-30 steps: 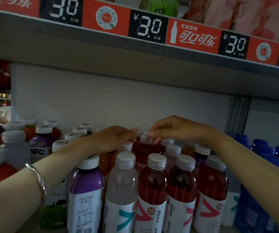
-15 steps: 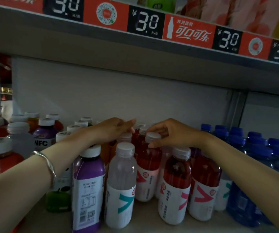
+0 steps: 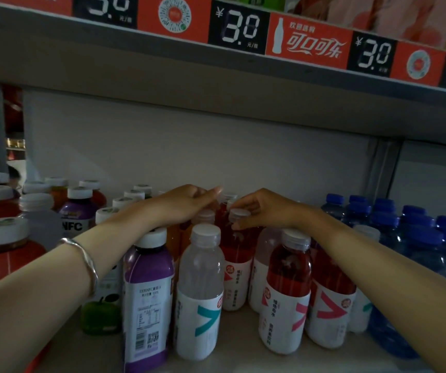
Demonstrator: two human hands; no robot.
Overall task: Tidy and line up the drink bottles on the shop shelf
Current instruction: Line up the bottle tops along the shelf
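Observation:
My right hand [image 3: 263, 210] pinches the white cap of a red drink bottle [image 3: 236, 254] standing in the second row of the shelf. My left hand [image 3: 181, 204] reaches over the bottle tops beside it, fingers mostly straight, resting on the cap of a bottle [image 3: 203, 217] behind the front row. In the front row stand a purple bottle [image 3: 146, 297], a clear bottle with a teal mark [image 3: 200, 289] and two red bottles [image 3: 287, 292] with pink marks. More capped bottles stand behind, partly hidden by my hands.
Blue-capped water bottles [image 3: 415, 238] fill the right side. Wide juice bottles with white lids [image 3: 4, 243] and an NFC bottle [image 3: 78, 214] stand at the left. A green apple-shaped bottle [image 3: 100, 316] sits low. The upper shelf's price strip [image 3: 243, 30] hangs overhead.
The red bottle under my right hand has moved back from the front row into the second row. Both hands have stayed over the bottle tops. The view has tilted down.

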